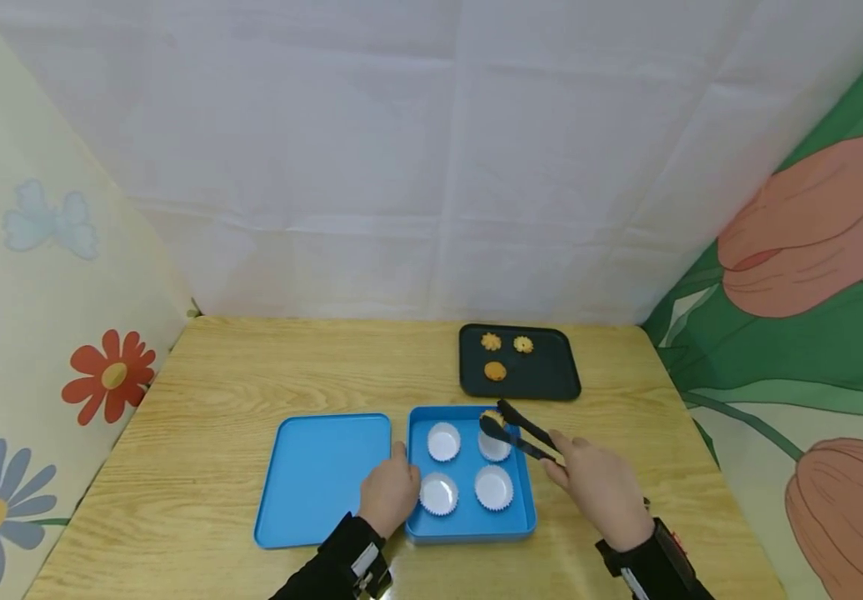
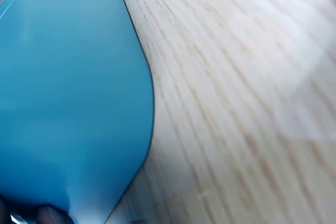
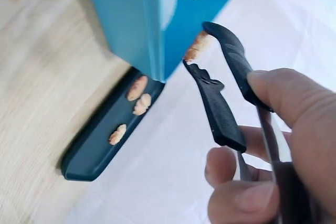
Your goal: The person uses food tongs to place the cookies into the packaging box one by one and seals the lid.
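My right hand grips black-tipped tongs. Between the tong tips is a golden cookie, over the far right paper cup of a blue box. Three other white paper cups sit inside this box. At the box's left edge, my left hand holds the wall with bent fingers; in the left wrist view, only some fingertips show against the blue side. Behind the box lies a black tray bearing three cookies.
A flat blue lid lies on the wooden table, left of the box and close to my left hand. White cloth hangs behind the table, with a printed panel on the right and another on the left.
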### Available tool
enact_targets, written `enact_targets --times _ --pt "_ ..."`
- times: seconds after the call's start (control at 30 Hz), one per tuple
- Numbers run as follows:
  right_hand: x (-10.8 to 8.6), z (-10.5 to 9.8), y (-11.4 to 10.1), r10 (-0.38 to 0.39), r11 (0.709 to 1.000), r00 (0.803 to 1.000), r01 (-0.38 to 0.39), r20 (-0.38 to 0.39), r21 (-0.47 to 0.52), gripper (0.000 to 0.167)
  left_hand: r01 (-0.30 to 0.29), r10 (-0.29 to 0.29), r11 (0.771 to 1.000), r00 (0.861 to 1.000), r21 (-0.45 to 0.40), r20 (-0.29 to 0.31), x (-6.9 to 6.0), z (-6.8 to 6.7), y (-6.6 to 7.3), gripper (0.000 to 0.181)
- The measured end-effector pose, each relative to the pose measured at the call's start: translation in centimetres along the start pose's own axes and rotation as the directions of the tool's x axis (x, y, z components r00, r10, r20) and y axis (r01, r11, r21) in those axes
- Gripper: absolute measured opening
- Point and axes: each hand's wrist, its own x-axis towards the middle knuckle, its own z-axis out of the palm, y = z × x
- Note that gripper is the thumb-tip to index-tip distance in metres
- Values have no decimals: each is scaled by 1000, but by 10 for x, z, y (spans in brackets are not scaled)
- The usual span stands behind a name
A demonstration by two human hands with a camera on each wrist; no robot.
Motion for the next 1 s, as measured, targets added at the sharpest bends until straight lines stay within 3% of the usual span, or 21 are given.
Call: enact_targets --times 0.37,0.77,1.0 --pt "-2 11 -10 -29 996 996 36 87 -77 41 -10 10 1000 1000 10 -7 0 1 0 41" --pt "3 6 -19 -57 988 998 60 24 -142 49 -23 23 1000 999 5 -30 0 0 -1 38" --pt "9 -5 -22 -37 992 996 46 76 -120 51 -30 30 1000 999 2 -26 1 3 -4 37"
